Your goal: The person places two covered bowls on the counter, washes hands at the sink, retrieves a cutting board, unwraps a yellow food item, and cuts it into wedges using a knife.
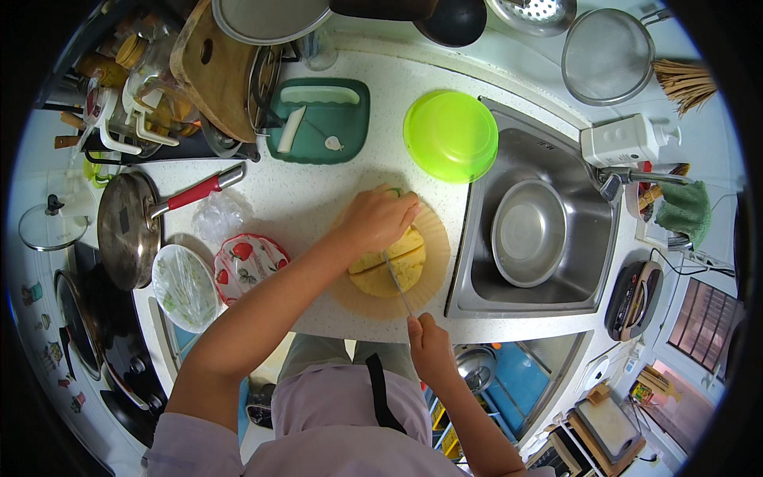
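A round, flat yellow dough (387, 286) lies on a pleated paper liner (438, 250) on the speckled counter before me. One cut line runs across the dough. My right hand (430, 352) grips a knife at the near edge of the counter. Its thin metal blade (398, 281) lies across the near half of the dough, crossing the cut line. Over the far side of the dough is my left hand (378, 217), its fingers bent. A small bit of green shows at those fingers; what it is, and whether the hand holds it, I cannot tell.
A lime-green plastic bowl (450, 136) stands beside the steel sink (560, 292), which holds a metal basin (529, 232). Behind lies a dark green tray (351, 134). To the left are a red-handled pan (125, 232), a film-covered dish (185, 289) and a strawberry-patterned cover (244, 262).
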The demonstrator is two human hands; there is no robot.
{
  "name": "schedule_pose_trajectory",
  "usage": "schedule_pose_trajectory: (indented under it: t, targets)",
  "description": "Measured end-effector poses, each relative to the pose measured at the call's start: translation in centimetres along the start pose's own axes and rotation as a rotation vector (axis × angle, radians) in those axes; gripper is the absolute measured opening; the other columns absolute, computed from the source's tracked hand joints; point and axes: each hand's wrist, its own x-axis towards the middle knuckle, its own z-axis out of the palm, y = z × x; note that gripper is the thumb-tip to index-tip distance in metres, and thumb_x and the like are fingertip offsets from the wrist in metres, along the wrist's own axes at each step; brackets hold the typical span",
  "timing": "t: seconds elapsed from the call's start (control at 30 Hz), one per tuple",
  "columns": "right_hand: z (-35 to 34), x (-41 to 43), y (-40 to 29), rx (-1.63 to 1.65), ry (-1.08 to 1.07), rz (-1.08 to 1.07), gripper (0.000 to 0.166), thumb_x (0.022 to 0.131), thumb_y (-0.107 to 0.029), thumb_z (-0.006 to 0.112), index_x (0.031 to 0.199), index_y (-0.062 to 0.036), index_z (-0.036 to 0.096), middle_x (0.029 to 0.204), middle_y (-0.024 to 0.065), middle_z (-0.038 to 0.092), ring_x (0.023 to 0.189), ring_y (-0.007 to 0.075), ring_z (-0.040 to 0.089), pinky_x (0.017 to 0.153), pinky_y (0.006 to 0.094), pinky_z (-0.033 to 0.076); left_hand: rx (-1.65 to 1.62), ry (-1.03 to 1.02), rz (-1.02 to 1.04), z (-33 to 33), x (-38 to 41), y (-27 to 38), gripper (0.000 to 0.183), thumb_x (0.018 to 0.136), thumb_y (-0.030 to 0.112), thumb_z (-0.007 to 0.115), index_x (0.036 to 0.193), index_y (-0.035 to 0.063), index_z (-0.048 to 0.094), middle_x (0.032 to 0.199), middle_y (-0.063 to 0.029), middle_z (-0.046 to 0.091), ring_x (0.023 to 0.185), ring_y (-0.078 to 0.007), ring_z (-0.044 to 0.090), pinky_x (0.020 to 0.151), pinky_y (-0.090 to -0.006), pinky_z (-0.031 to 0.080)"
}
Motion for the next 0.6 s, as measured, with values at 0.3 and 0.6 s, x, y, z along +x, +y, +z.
schedule_pose_trajectory:
  t: [0.3, 0.6]
  targets:
    - [0.3, 0.7, 0.8, -0.028, 0.007, -0.046, 0.036, 0.092, -0.033, 0.039, 0.079, -0.0005, 0.044, 0.062, 0.0252, 0.054, 0.061, 0.0451, 0.053, 0.054, 0.0506, 0.04, 0.057, -0.025, -0.001, 0.5, 0.3, -0.1, 0.02, 0.088, 0.026, 0.045, 0.09, 0.0092, 0.056, 0.072, -0.0138, 0.058, 0.075, -0.0321, 0.055, 0.065, -0.0432, 0.043]
    - [1.6, 1.1, 2.4, -0.022, 0.047, -0.101, 0.031, 0.091, -0.03, 0.042, 0.079, -0.0013, 0.044, 0.062, 0.0244, 0.054, 0.061, 0.044, 0.053, 0.054, 0.0506, 0.04, 0.101, 0.071, 0.074, 1.0, -0.3, 0.1, 0.019, 0.086, 0.026, 0.048, 0.087, 0.0089, 0.056, 0.067, -0.0123, 0.056, 0.072, -0.0306, 0.054, 0.061, -0.041, 0.044]
